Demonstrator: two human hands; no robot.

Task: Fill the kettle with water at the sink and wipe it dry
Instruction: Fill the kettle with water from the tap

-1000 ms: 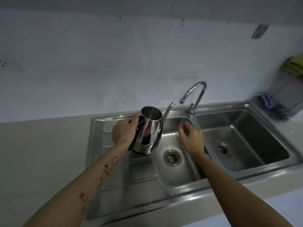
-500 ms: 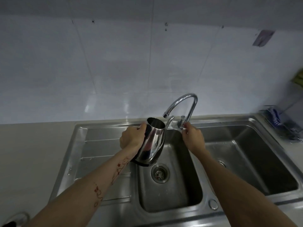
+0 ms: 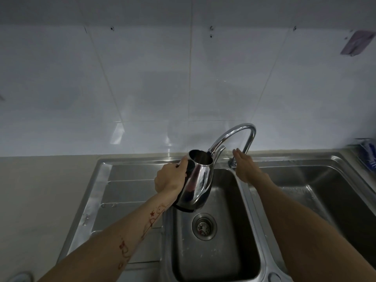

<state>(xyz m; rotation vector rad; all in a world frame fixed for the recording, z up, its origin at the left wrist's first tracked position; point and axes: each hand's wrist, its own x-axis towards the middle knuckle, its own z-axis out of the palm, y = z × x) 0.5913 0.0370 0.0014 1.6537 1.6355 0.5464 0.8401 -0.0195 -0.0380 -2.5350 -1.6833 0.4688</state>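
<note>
A shiny steel kettle (image 3: 198,180) with a thin spout and no lid hangs over the left sink basin (image 3: 215,251). My left hand (image 3: 171,178) grips its black handle. The kettle's open mouth sits right under the outlet of the curved chrome tap (image 3: 234,137). No water stream shows. My right hand (image 3: 245,165) lies at the tap's base by the lever, fingers stretched out and together, touching or nearly touching it; the lever is mostly hidden behind the hand.
The steel double sink has a ribbed drainboard (image 3: 126,192) on the left and a second basin (image 3: 325,196) on the right. A beige counter (image 3: 40,200) lies left of the sink. White wall tiles stand behind. A blue item (image 3: 369,157) sits at the far right.
The kettle rose and moved under the tap outlet. My right hand went from the basin up to the tap's base. The camera moved closer to the sink.
</note>
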